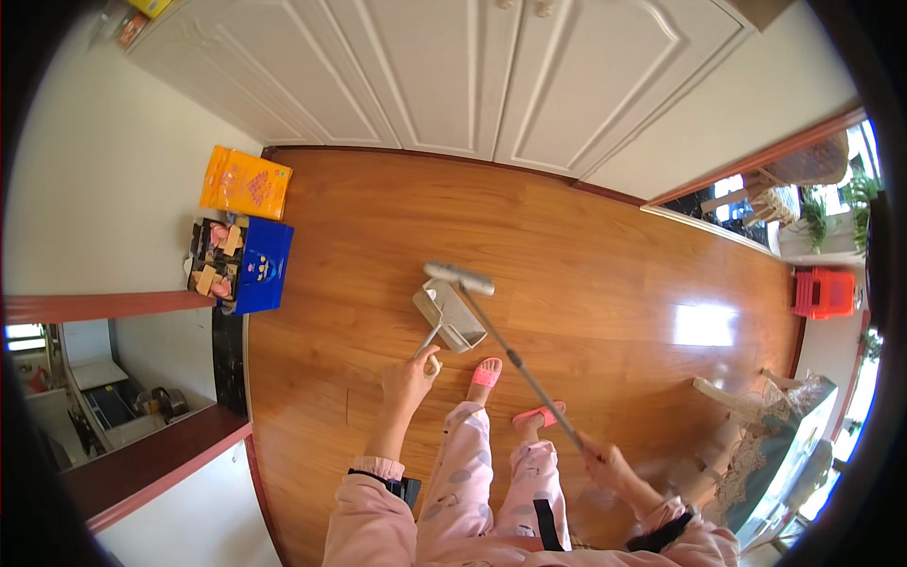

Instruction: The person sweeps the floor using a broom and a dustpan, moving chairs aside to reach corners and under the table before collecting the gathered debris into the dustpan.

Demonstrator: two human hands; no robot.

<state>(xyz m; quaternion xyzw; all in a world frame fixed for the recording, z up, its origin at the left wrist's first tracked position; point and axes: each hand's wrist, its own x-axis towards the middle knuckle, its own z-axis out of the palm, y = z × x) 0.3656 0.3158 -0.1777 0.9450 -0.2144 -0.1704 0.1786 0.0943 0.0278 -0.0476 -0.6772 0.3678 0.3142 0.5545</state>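
Holding the dustpan (463, 326) in our left hand (408, 383): fingers wrapped round its handle (427, 341), pale loop end (434, 366) showing just right of the fist. Pan sits ahead of that hand and slightly right of it, down by the wooden floor (350, 227); flat on it or tipped, we can't tell.

Our right hand (609, 465) is closed on the grey pole (537, 388), hand a bit blurred. Pole runs forward and left from that fist to the broom head (460, 277), a pale bar lying crosswise at the pan's far edge, well ahead of both hands. Head overlaps the pan in view; contact we can't confirm.

Pink slippers (487, 371) on our feet, between the two hands; one is near the left hand, the other sits by the pole, ahead-left of the right.

Further out: blue package (265, 269) ahead-left of the left hand, orange pack (248, 184) just beyond it. White cabinet doors (425, 76) far ahead of both hands. Right of the right hand, a lace-edged cloth (756, 458); farther ahead-right, a red plastic piece (831, 293), stool or crate, can't tell.
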